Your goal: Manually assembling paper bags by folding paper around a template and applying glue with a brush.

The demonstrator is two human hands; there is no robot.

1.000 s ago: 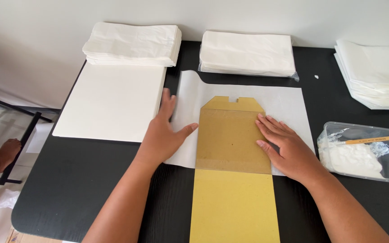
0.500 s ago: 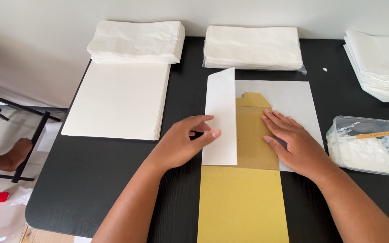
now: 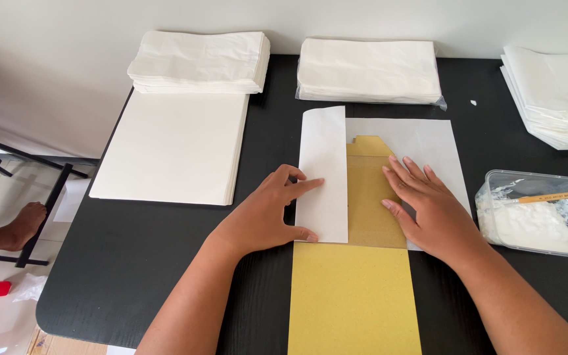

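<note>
A white paper sheet (image 3: 422, 141) lies on the black table (image 3: 165, 263) with a long cardboard template (image 3: 353, 296) on top of it, brown at its far part and yellow near me. The sheet's left side is folded over the template as a white flap (image 3: 323, 171). My left hand (image 3: 264, 213) presses this flap down at its left edge, fingers on the paper. My right hand (image 3: 428, 204) lies flat, fingers apart, on the brown cardboard and the sheet's right side.
A stack of flat white sheets (image 3: 172, 148) lies at the left. Piles of folded white paper (image 3: 198, 62) (image 3: 369, 69) (image 3: 557, 95) sit along the back and right. A clear tub of white paste with a stick (image 3: 537, 213) stands at right. Another person's hand (image 3: 24, 223) shows at the far left, below the table.
My left hand lifted the sheet's left side and folded it rightward over the cardboard; it now presses the flap flat. My right hand stayed holding the template.
</note>
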